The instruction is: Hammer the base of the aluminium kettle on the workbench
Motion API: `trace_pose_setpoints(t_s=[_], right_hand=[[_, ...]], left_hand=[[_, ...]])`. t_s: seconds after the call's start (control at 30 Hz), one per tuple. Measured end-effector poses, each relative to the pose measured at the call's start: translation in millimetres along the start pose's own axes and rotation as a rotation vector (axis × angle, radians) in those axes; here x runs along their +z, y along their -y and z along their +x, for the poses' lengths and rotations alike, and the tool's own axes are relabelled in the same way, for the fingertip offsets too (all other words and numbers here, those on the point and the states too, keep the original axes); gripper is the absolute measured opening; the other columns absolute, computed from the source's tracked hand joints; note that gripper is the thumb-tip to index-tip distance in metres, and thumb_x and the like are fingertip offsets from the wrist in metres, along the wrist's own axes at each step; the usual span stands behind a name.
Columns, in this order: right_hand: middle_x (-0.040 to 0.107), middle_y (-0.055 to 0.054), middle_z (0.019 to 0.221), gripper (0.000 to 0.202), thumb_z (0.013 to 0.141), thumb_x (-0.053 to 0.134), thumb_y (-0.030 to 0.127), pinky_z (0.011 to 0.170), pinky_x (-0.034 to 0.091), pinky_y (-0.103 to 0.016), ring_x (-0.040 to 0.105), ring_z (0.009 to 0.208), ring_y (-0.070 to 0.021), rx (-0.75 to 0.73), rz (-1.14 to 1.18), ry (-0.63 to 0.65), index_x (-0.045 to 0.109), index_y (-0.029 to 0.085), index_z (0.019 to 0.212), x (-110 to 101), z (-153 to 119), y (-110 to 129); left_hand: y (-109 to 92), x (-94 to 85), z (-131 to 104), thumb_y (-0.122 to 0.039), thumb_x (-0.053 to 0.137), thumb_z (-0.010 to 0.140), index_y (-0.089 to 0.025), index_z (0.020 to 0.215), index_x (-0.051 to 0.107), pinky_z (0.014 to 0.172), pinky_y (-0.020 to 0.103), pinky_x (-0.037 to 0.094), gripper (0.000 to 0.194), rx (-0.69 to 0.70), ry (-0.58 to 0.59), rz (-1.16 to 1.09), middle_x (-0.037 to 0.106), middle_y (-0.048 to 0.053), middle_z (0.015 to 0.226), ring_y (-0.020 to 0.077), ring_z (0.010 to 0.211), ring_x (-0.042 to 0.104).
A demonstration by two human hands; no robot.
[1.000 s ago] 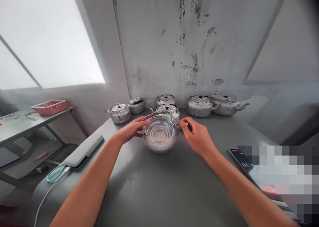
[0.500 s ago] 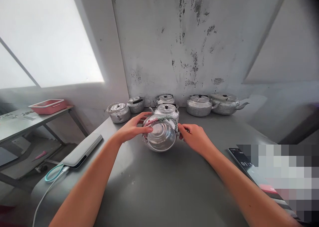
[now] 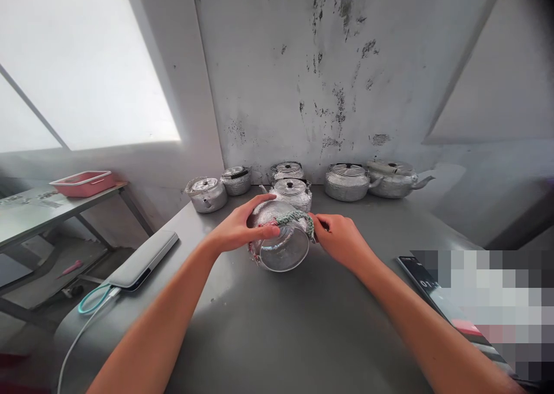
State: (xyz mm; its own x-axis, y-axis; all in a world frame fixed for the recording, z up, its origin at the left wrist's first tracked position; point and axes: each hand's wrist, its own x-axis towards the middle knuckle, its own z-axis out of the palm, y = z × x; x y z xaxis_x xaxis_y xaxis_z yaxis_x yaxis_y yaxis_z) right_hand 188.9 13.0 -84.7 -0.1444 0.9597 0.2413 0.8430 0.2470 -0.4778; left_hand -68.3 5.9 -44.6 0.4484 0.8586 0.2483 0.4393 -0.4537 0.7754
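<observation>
A silver metal kettle (image 3: 283, 252) without a lid is tipped so that its round opening faces me. Its handle (image 3: 294, 216), wound with red and green cord, arches over the upper rim. My left hand (image 3: 242, 224) grips the kettle's left side, thumb by the rim and fingers over the top of the body. At the right end of the handle, my right hand (image 3: 337, 235) is closed with the fingertips pinched together; exactly what lies between them is hidden. Right behind the held kettle stands another lidded kettle (image 3: 292, 192).
Several more lidded kettles, one a wide kettle (image 3: 392, 180), line the back of the grey table (image 3: 277, 336) by the wall. A power bank (image 3: 145, 261) with cables lies left, a phone (image 3: 418, 273) right. A pink basket (image 3: 84, 184) sits on a side table.
The kettle has tilted and turned a little, its opening now lower and further right. The handle has swung down across the rim. My left hand has shifted slightly right with it.
</observation>
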Motion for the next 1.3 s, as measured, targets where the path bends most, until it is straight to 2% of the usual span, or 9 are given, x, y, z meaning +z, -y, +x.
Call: trace_pose_setpoints(t_s=[0.23, 0.4, 0.53, 0.67, 0.77, 0.87, 0.97, 1.13, 1.3], right_hand=[[0.070, 0.000, 0.087, 0.031, 0.099, 0.056, 0.044, 0.068, 0.057, -0.030, 0.066, 0.072, -0.0147, 0.023, -0.014, -0.001, 0.069, 0.016, 0.094, 1.6, 3.2, -2.9], [0.070, -0.001, 0.090, 0.030, 0.099, 0.056, 0.044, 0.069, 0.057, -0.031, 0.066, 0.073, -0.0144, 0.072, -0.018, 0.016, 0.068, 0.016, 0.097, 2.2, 2.7, -5.9], [0.071, -0.004, 0.103, 0.028, 0.099, 0.058, 0.041, 0.074, 0.059, -0.034, 0.069, 0.083, -0.0173, 0.104, -0.007, 0.056, 0.068, 0.017, 0.107, 3.2, 3.2, -9.7], [0.068, -0.007, 0.119, 0.028, 0.098, 0.060, 0.037, 0.084, 0.059, -0.040, 0.068, 0.097, -0.0210, 0.140, -0.003, 0.096, 0.066, 0.019, 0.118, 2.7, 4.7, -11.7], [0.067, -0.008, 0.124, 0.028, 0.098, 0.060, 0.035, 0.087, 0.058, -0.041, 0.068, 0.101, -0.0212, 0.176, -0.003, 0.124, 0.065, 0.020, 0.121, 0.0, 5.4, -11.0], [0.067, -0.008, 0.124, 0.027, 0.098, 0.060, 0.036, 0.087, 0.058, -0.041, 0.067, 0.101, -0.0214, 0.172, 0.010, 0.153, 0.065, 0.020, 0.120, -3.1, 5.0, -8.4], [0.066, -0.008, 0.125, 0.027, 0.098, 0.060, 0.035, 0.088, 0.058, -0.041, 0.067, 0.102, -0.0217, 0.158, 0.023, 0.163, 0.065, 0.020, 0.120, -4.3, 4.4, -6.7], [0.066, -0.008, 0.126, 0.027, 0.098, 0.060, 0.035, 0.088, 0.058, -0.041, 0.067, 0.103, -0.0215, 0.197, 0.033, 0.144, 0.065, 0.020, 0.121, -2.5, 6.2, -9.7], [0.067, -0.008, 0.124, 0.027, 0.098, 0.060, 0.035, 0.087, 0.058, -0.041, 0.067, 0.101, -0.0213, 0.158, 0.060, 0.149, 0.065, 0.020, 0.120, -0.6, 7.5, -10.9]], left_hand=[[-6.3, 4.2, -1.9, -0.055, 0.076, 0.077, -0.028, 0.146, 0.047, 0.099, 0.040, 0.047, 0.080, -0.027, -0.026, 0.047, 0.062, 0.006, 0.134, 0.0332, 0.118, 0.059], [-14.6, 16.1, -3.4, -0.055, 0.080, 0.072, -0.028, 0.144, 0.049, 0.090, 0.039, 0.050, 0.083, 0.003, -0.082, 0.067, 0.065, 0.007, 0.127, 0.0320, 0.110, 0.062], [-21.9, 25.9, -6.0, -0.055, 0.082, 0.069, -0.029, 0.144, 0.049, 0.091, 0.042, 0.050, 0.087, 0.010, -0.116, 0.099, 0.065, 0.008, 0.126, 0.0335, 0.109, 0.062], [-22.6, 25.7, -6.9, -0.058, 0.082, 0.068, -0.030, 0.144, 0.049, 0.095, 0.044, 0.048, 0.087, 0.024, -0.162, 0.194, 0.062, 0.007, 0.130, 0.0342, 0.111, 0.061], [-20.5, 22.4, -5.8, -0.064, 0.078, 0.069, -0.029, 0.140, 0.053, 0.089, 0.043, 0.050, 0.083, -0.057, -0.223, 0.217, 0.066, 0.007, 0.121, 0.0333, 0.104, 0.064], [-18.9, 19.0, -4.2, -0.069, 0.074, 0.069, -0.028, 0.132, 0.057, 0.077, 0.039, 0.051, 0.077, -0.189, -0.290, 0.224, 0.070, 0.005, 0.102, 0.0297, 0.088, 0.066], [-18.2, 15.6, -3.3, -0.072, 0.071, 0.071, -0.027, 0.129, 0.057, 0.073, 0.037, 0.051, 0.075, -0.246, -0.290, 0.225, 0.070, 0.004, 0.092, 0.0272, 0.079, 0.066], [-15.4, 11.8, -2.4, -0.072, 0.070, 0.073, -0.028, 0.135, 0.056, 0.087, 0.042, 0.050, 0.077, -0.223, -0.284, 0.260, 0.066, 0.008, 0.121, 0.0326, 0.102, 0.063], [-11.9, 10.1, -0.9, -0.069, 0.072, 0.073, -0.028, 0.141, 0.051, 0.090, 0.041, 0.050, 0.082, -0.218, -0.273, 0.186, 0.064, 0.008, 0.128, 0.0333, 0.109, 0.062]])
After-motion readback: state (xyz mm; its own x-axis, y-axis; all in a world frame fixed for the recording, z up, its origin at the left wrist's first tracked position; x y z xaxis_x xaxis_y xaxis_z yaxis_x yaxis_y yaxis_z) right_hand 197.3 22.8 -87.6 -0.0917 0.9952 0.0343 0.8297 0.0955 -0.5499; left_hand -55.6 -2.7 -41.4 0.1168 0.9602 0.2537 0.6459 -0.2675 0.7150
